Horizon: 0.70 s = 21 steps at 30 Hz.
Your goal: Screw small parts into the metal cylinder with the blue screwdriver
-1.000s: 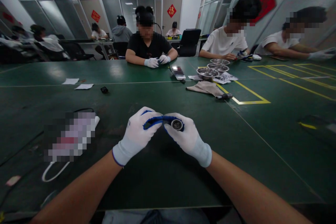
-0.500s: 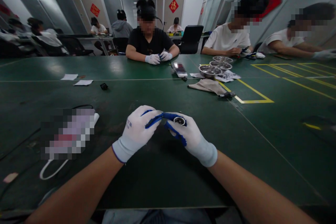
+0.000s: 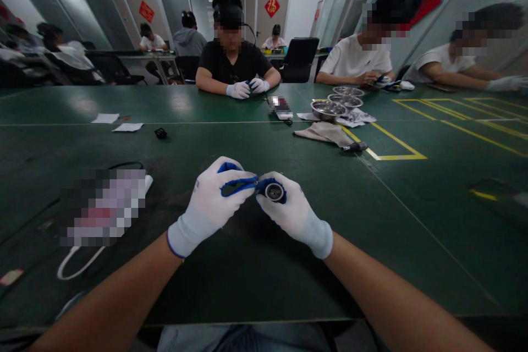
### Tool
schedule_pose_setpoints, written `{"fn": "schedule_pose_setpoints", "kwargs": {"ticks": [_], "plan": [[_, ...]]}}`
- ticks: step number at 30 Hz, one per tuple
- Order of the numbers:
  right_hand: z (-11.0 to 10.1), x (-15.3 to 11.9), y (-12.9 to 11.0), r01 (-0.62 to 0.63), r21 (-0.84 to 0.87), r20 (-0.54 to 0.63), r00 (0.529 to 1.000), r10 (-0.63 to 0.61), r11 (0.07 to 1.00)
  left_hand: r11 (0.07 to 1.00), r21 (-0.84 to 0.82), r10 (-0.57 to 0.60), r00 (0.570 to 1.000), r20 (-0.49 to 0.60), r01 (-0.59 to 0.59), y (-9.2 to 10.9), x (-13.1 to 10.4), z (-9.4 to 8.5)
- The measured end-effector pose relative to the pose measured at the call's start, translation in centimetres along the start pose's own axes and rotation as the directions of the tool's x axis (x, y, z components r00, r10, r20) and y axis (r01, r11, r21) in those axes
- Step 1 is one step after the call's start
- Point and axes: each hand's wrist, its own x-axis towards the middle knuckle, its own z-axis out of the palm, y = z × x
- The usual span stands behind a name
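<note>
In the head view, a short, round, dark piece with a pale metallic rim (image 3: 274,192) is held in the right hand, a white knitted glove with blue-coated palm and fingers (image 3: 293,201), above the dark green tabletop (image 3: 256,286), with its round end turned up toward the camera. For the fine work at the fingertips, the piece is best kept firmly cradled in the right hand, so that it is not rolled or tipped when pressure is applied; light, small movements are better suited to the left side than force, and the rim should be left uncovered so that it can be seen. Fingertip alignment deserves care, since feel is likely dulled by the gloves. The left hand, gloved in the same white and blue (image 3: 210,192), is narrowed to a pinch, its thumb and fingers pointed rightward at the right hand's fingertips; whether a small part is gripped there cannot be told. The right hand is curled around the piece, with the thumb laid on the near side. Both forearms are angled inward from the near edge, and the hands are brought together centrally.
</note>
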Motion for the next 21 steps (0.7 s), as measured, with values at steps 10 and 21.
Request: {"fn": "schedule_pose_setpoints", "kwargs": {"ticks": [10,21], "plan": [[0.2,-0.4,-1.1,0.094,-0.159,0.117,0.99,-0.076,0.983,0.996,-0.088,0.014,0.957,0.289,0.012,1.7,0.6,-1.8],[0.2,-0.5,-0.7,0.148,-0.183,0.195,0.974,-0.112,0.972,0.998,-0.069,0.036,0.934,0.355,-0.012,2.4,0.8,-1.8]]}}
